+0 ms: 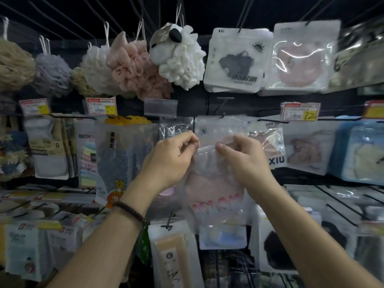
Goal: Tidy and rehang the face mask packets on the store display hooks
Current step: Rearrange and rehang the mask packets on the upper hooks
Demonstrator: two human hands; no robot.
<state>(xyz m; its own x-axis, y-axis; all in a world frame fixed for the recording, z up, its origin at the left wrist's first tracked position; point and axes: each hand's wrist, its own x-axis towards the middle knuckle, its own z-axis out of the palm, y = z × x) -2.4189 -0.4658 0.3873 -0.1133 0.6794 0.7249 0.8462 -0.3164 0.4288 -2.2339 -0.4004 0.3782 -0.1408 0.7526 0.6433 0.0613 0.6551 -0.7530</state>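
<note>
1. Nearest, below the held packet, a beaded bracelet circles the left wrist.
2. The left hand pinches the held packet at its top left corner, fingers curled against the thumb. The right hand pinches the top edge just to the right. Both grips are closed on the film and carry nothing else.
3. The held packet is a clear sleeve with a pink mask inside, raised in front of the middle row and not yet on a hook. It is likely very light, limp and slick (the film glares and crinkles). The top strip around the hang hole looks the sensible place to hold, though I cannot make out the hole itself.
4. Just behind and above the held packet, a hanging packet sits under a display hook.
5. Right of the held packet, a UPF packet reads "UPF 50" and "XIU". Above it a price tag shows a handwritten "12".
6. Left of the held packet, a striped pack reads "BATH".
7. Farthest, above the held packet, white mask packets carry print too blurred to read, with bath poufs beside them.
</note>
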